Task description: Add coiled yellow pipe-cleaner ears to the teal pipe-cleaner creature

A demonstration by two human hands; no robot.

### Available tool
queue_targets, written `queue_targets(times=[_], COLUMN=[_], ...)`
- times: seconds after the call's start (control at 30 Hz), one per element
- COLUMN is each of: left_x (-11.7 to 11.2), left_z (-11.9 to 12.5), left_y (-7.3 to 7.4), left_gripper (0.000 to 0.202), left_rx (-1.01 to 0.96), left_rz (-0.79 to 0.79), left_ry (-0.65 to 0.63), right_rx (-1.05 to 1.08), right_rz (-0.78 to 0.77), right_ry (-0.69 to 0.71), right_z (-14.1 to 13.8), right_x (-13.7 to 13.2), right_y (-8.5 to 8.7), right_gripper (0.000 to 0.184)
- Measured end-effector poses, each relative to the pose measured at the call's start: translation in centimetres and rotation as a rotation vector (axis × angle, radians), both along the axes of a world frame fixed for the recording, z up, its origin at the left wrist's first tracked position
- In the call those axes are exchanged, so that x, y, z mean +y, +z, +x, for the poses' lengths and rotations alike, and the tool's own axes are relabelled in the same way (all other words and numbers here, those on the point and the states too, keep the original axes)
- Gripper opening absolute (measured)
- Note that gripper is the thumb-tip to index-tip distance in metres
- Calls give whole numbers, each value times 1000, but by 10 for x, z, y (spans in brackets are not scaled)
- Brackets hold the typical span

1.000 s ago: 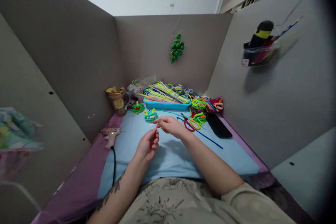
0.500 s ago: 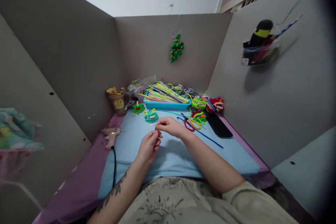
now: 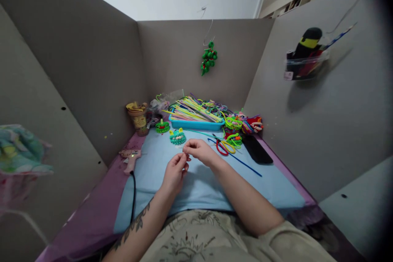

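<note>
My left hand (image 3: 175, 172) and my right hand (image 3: 199, 151) meet above the light blue mat (image 3: 196, 188), fingertips pinched together on a tiny pale piece too small to name. Just beyond them lies a teal pipe-cleaner figure (image 3: 177, 136), and farther back a green one (image 3: 161, 127). To the right of my right hand lie looped red and yellow pipe cleaners (image 3: 225, 146) and a long blue pipe cleaner (image 3: 242, 162).
A blue tray (image 3: 195, 123) of coloured pipe cleaners stands at the back, with a heap of finished figures (image 3: 244, 123) at its right. A glue gun (image 3: 130, 158) lies left, a cup (image 3: 137, 118) behind it, a black flat object (image 3: 256, 149) right. Grey partitions enclose the desk.
Both hands have drawn slightly closer together, the left fingertips rising to meet the right ones. The view has shifted a little.
</note>
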State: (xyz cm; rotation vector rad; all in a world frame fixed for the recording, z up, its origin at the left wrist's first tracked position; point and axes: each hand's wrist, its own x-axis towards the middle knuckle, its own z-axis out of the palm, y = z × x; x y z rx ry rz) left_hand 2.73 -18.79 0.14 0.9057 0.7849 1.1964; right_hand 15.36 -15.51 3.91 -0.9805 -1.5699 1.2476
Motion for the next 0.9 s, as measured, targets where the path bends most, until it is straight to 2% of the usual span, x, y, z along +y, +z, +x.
queue_targets(times=[0.17, 0.3, 0.57, 0.67, 0.73, 0.83, 0.87, 0.9], left_x=[1, 2, 7, 12, 16, 23, 26, 28], left_z=[-1, -6, -12, -17, -34, -81, -100, -119], left_y=[-3, -5, -11, -8, 0, 16, 21, 25], left_gripper=[36, 35, 37, 35, 40, 49, 48, 47], left_rx=[16, 45, 161, 241, 457, 1112, 1326, 1517], left_rz=[-9, -7, 30, 68, 184, 440, 455, 409], left_ry=[-24, -68, -126, -133, -49, 373, 477, 529], right_rx=[-53, -117, -92, -80, -71, -54, -46, -36], right_rz=[88, 122, 66, 76, 89, 91, 86, 78], right_ry=[-64, -59, -9, -34, -66, -110, -120, -129], right_z=[0, 3, 5, 3, 4, 9, 11, 12], right_x=[0, -1, 3, 4, 4, 7, 9, 11], right_y=[-2, -2, -10, -10, -9, -12, -14, -17], right_gripper=[16, 13, 14, 12, 13, 16, 16, 16])
